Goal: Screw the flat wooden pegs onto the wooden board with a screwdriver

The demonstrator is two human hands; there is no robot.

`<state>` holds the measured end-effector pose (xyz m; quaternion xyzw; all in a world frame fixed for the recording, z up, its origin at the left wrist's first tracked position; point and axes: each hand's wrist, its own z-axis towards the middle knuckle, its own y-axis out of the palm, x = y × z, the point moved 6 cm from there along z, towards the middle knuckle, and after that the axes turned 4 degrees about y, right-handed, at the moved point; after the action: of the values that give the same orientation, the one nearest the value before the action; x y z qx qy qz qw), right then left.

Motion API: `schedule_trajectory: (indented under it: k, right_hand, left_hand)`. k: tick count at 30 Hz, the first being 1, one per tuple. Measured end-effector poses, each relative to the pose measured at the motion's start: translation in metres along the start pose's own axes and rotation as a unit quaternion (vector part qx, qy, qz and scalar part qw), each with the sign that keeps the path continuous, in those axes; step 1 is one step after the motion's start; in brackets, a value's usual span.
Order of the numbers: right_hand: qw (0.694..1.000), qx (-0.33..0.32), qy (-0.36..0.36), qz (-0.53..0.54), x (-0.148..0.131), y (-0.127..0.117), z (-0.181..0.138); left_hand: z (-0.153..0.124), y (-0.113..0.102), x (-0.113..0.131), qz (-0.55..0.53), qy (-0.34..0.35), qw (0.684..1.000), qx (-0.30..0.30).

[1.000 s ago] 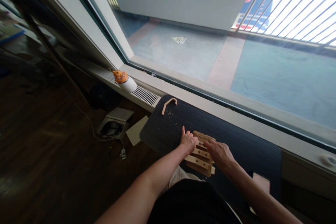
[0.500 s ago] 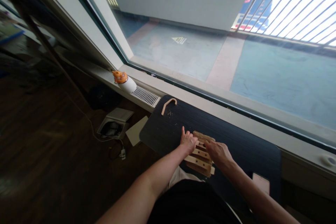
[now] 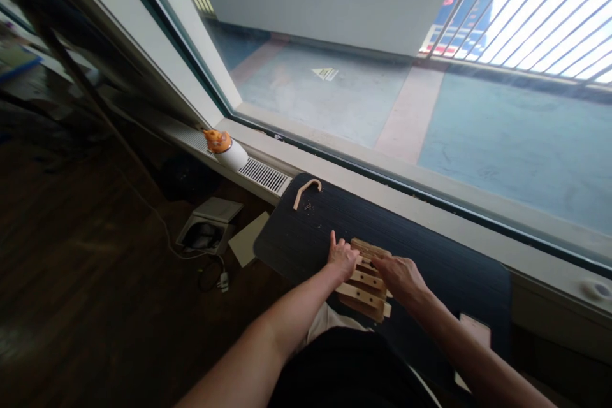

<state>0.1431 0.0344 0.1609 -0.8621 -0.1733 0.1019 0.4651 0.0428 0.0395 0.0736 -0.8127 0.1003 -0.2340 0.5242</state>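
Note:
A small slatted wooden piece (image 3: 366, 295), with pale crossbars and dark holes over rougher brown wood, lies at the near edge of the black table (image 3: 430, 261). My left hand (image 3: 343, 259) grips its left side near the upper crossbar, one digit sticking up away from it. From the right, my right hand (image 3: 400, 275) reaches over the same crossbar with its fingers closed beside a hole. Whatever those fingertips pinch is hidden. Beyond the left hand lie a hook-shaped wooden strip (image 3: 301, 194) and several tiny bits (image 3: 308, 206), perhaps screws.
A phone-like flat object (image 3: 475, 329) lies at the table's right end, partly behind my right forearm. A white bottle with an orange top (image 3: 230, 150) stands on the sill grille (image 3: 265, 174). An open box (image 3: 205, 233) and a cable plug (image 3: 224, 280) are on the floor.
Almost nothing differs. Both hands keep their places on the slatted wooden piece, and the view has shifted very slightly.

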Motion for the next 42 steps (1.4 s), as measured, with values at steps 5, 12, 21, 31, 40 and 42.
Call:
schedule_trajectory:
  k: [5, 12, 21, 31, 40, 42]
  right_hand:
    - [1.000, 0.002, -0.001, 0.007, -0.001, 0.005, 0.002]
    - [1.000, 0.002, 0.017, 0.010, 0.004, 0.015, 0.007]
    - [0.999, 0.003, 0.036, 0.006, 0.000, 0.009, 0.005]
    - [1.000, 0.008, 0.004, 0.005, -0.005, 0.000, 0.001]
    - [1.000, 0.011, 0.027, 0.005, 0.001, 0.012, 0.007]
    - [0.999, 0.011, 0.029, 0.005, 0.001, 0.013, 0.007]
  left_hand:
    - [0.000, 0.002, -0.001, 0.000, 0.002, 1.000, 0.004]
    - [0.000, 0.001, 0.000, -0.002, 0.001, 1.000, 0.005]
    - [0.001, 0.002, -0.001, 0.003, 0.001, 1.000, 0.001]
    - [0.000, 0.001, 0.000, 0.005, 0.003, 1.000, 0.003]
    - [0.000, 0.000, 0.000, 0.003, 0.000, 1.000, 0.002]
    - [0.000, 0.000, 0.000, 0.001, 0.000, 1.000, 0.003]
